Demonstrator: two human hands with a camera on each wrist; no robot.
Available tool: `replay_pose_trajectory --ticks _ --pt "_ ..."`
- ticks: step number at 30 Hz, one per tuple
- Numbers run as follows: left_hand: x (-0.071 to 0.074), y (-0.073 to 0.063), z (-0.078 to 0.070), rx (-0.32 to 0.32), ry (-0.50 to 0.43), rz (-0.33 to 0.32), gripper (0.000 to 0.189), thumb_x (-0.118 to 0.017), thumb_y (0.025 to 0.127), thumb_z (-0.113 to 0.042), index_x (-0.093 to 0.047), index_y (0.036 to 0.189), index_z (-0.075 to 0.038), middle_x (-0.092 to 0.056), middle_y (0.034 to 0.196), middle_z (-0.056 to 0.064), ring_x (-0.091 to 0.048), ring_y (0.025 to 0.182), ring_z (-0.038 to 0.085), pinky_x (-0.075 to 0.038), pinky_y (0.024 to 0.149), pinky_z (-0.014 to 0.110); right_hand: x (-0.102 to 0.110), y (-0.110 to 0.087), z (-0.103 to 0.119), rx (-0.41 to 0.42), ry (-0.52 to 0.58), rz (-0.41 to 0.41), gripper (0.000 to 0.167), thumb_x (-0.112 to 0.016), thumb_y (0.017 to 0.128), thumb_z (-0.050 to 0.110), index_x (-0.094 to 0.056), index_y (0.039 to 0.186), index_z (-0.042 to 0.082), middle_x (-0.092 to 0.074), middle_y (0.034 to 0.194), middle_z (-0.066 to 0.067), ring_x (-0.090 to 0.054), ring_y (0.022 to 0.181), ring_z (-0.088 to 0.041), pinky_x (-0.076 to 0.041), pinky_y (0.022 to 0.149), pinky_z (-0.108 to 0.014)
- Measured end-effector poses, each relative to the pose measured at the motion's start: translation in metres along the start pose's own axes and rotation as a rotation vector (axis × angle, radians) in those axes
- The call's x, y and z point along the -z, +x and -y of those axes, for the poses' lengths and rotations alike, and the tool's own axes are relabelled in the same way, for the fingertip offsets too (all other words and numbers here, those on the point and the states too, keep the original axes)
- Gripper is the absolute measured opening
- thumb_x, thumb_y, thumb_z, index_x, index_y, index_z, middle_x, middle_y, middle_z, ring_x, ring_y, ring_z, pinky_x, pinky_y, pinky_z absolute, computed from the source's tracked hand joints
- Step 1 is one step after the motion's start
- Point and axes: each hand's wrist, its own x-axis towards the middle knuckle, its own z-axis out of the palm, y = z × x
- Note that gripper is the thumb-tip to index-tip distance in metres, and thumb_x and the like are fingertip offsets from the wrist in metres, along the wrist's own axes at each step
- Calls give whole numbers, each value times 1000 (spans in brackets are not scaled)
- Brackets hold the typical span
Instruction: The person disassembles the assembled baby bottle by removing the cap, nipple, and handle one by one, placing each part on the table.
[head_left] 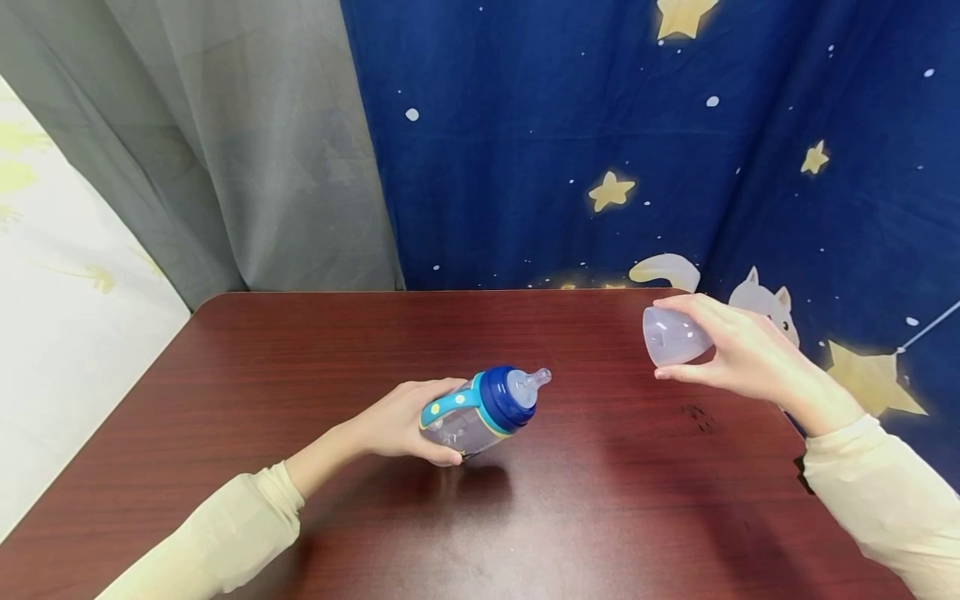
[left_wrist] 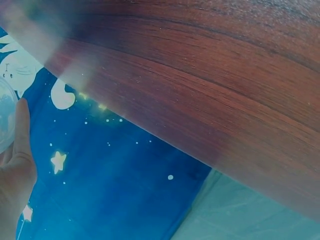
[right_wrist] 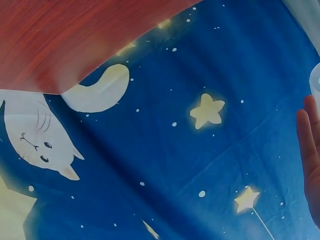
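Observation:
In the head view my left hand (head_left: 405,421) grips a baby bottle (head_left: 457,429) round its clear body. The bottle leans to the right over the table, its clear nipple (head_left: 536,379) uncovered above a dark blue collar (head_left: 506,400). A turquoise handle (head_left: 453,402) with pale dots shows on its side. Farther right, my right hand (head_left: 750,350) holds a translucent bottle cap (head_left: 673,337) between thumb and fingers, its open end facing left. Cap and bottle are apart. Each wrist view catches only part of a hand and a translucent edge at the frame's side.
A dark red-brown wooden table (head_left: 315,358) lies beneath both hands. Behind it hang a grey curtain (head_left: 292,150) and a blue curtain (head_left: 510,150) with stars. A small dark object (head_left: 802,475) shows partly beside the right sleeve, too hidden to identify.

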Motion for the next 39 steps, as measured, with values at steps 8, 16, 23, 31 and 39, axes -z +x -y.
replay_pose_trajectory --ticks 8,16,23,31,39 --pt "0 0 0 -2 -5 -1 77 -72 62 -53 -45 124 -16 -55 98 -12 -52 84 4 -45 68 24 -6 -4 -5 2 -8 5 74 -79 53 43 -52 117 15 -55 107 -1 -53 79 -14 -42 58 -34" --pt "-1 -1 -1 5 -30 3 77 -72 62 -53 -45 124 -17 -55 98 -13 -52 85 4 -45 68 24 -14 -10 -10 -19 -12 32 73 -78 55 44 -52 117 17 -55 102 2 -52 73 -13 -43 57 -35" --pt "-1 -1 -1 -2 -30 2 77 -72 62 -54 -45 124 -18 -54 98 -13 -52 84 4 -45 68 24 -21 -15 -13 -22 -4 49 72 -78 57 44 -51 118 17 -55 101 3 -51 76 -10 -43 57 -34" --pt "-1 0 -1 -2 -44 9 77 -72 62 -53 -44 124 -18 -55 99 -12 -52 85 5 -45 68 25 -31 -20 -17 -38 -4 81 69 -76 59 46 -51 118 18 -54 102 3 -50 77 -9 -44 57 -33" --pt "-2 0 0 1 -78 20 75 -72 63 -51 -43 125 -21 -54 100 -13 -52 86 5 -46 68 25 -41 -24 -20 -58 4 110 69 -75 60 47 -51 118 17 -53 106 2 -51 79 -10 -44 59 -35"
